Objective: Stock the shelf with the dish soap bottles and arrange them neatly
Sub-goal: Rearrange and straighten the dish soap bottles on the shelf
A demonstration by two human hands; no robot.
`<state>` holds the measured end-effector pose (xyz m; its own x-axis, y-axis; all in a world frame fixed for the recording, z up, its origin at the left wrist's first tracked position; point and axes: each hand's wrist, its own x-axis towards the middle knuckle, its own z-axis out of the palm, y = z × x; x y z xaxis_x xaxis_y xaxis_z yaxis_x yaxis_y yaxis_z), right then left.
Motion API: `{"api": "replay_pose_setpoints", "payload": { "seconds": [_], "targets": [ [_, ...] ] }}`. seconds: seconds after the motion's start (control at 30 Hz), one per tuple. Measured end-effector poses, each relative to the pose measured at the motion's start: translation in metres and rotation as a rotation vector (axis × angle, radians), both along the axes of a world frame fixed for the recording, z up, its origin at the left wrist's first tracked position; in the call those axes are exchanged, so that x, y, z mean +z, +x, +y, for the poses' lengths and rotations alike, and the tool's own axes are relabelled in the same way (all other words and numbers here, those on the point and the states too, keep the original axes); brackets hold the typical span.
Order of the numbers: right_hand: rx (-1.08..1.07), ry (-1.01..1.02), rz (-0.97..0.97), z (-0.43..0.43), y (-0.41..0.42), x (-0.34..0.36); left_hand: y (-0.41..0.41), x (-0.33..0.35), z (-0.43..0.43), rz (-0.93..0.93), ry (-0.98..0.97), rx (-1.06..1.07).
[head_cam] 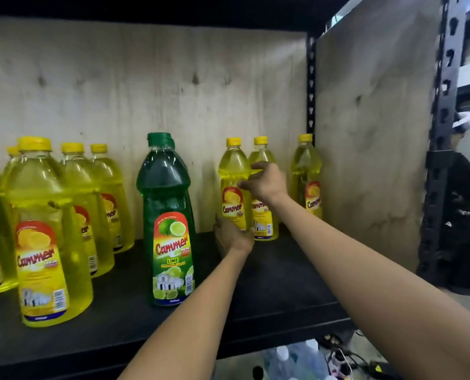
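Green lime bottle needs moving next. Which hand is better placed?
Left, probably. The left hand holds the yellow bottle at its base, on the side nearer the green lime bottle; the right hand grips higher and would cross over.

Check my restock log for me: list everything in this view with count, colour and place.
yellow dish soap bottles: at least eight, yellow; five left, three right
green lime dish soap bottle: one sure, green, centre front
shelf board: one, black, under the bottles
plywood panels: two, pale; back and right side
person: one, dark shirt, far right
left hand: one, grips a right bottle's base
right hand: one, at that bottle's shoulder
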<state>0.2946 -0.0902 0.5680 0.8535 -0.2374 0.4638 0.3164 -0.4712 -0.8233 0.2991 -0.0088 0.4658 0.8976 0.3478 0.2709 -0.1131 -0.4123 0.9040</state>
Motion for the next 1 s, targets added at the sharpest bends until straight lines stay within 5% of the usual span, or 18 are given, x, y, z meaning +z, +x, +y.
{"api": "replay_pose_setpoints", "payload": {
  "seconds": [0.27,0.43,0.67,0.83,1.0],
  "targets": [
    [-0.207,-0.015,-0.096,-0.024,0.007,-0.024,0.014,0.0,0.001,-0.031,0.031,0.135],
    [-0.066,0.138,0.123,-0.04,0.022,-0.036,0.031,0.002,0.001,-0.034,0.105,0.171],
    [0.065,0.17,0.169,-0.05,0.035,-0.057,0.038,0.003,0.009,-0.055,0.113,0.166],
    [0.026,0.079,0.163,-0.049,0.037,-0.053,0.022,0.001,-0.003,0.01,0.143,0.189],
    [0.047,-0.016,0.185,-0.056,0.026,-0.049,0.006,0.002,-0.014,-0.134,0.174,0.123]
  ]
}}
